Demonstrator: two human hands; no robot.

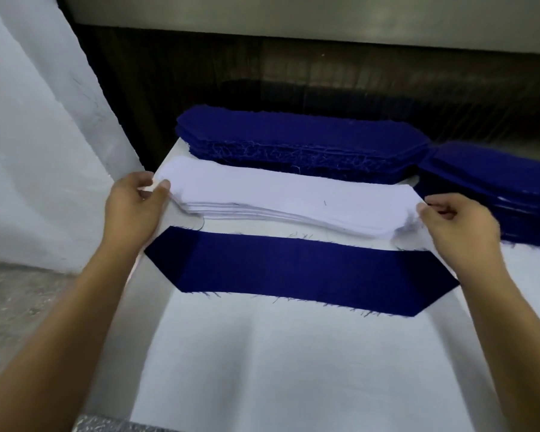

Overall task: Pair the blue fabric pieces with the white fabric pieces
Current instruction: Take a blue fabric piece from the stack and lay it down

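A single blue fabric piece (300, 271) lies flat on the white-covered table (278, 369), its ends cut at an angle. Behind it sits a stack of white fabric pieces (293, 196). My left hand (134, 204) pinches the left end of the top white piece between thumb and fingers. My right hand (459, 229) pinches the right end of the same stack's top layer. A thick stack of blue pieces (300, 141) lies at the far edge of the table.
A second stack of blue pieces (496, 188) lies at the right, partly cut off by the frame. A white cloth or wall (28, 135) hangs at the left. A dark wall (293, 67) runs behind the table. The grey floor (19, 300) shows at lower left.
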